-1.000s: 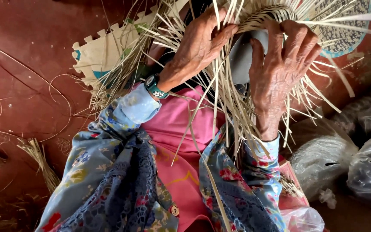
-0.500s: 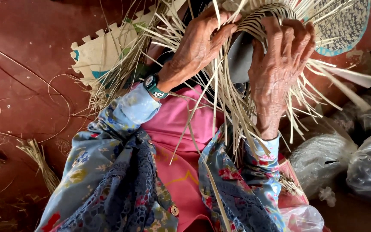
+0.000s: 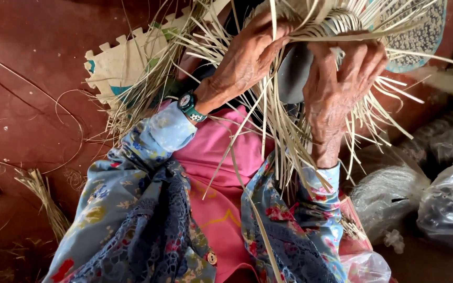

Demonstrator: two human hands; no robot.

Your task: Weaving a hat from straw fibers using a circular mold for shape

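A half-woven piece of pale straw (image 3: pixel 327 25) sits over a dark rounded form (image 3: pixel 292 73) near the top of the head view, with many loose straw strips (image 3: pixel 284 131) hanging down from it. My left hand (image 3: pixel 245 63) grips the woven edge on the left side, fingers curled over strips. My right hand (image 3: pixel 342 84) presses on the right side, fingers bent over the weave and pinching strips. A green wristwatch (image 3: pixel 189 105) is on my left wrist. Both arms wear floral blue sleeves over a pink garment (image 3: pixel 221 173).
A cream foam puzzle mat (image 3: pixel 121 68) lies on the red-brown floor (image 3: pixel 27 78). Loose straw bundles (image 3: pixel 45 199) lie at the left. Clear plastic bags (image 3: pixel 446 204) sit at the right. A patterned woven fan (image 3: pixel 420 36) shows at the top right.
Both hands have shifted slightly on the weave; my right fingers have pulled strips across the top edge. The view has drifted a little.
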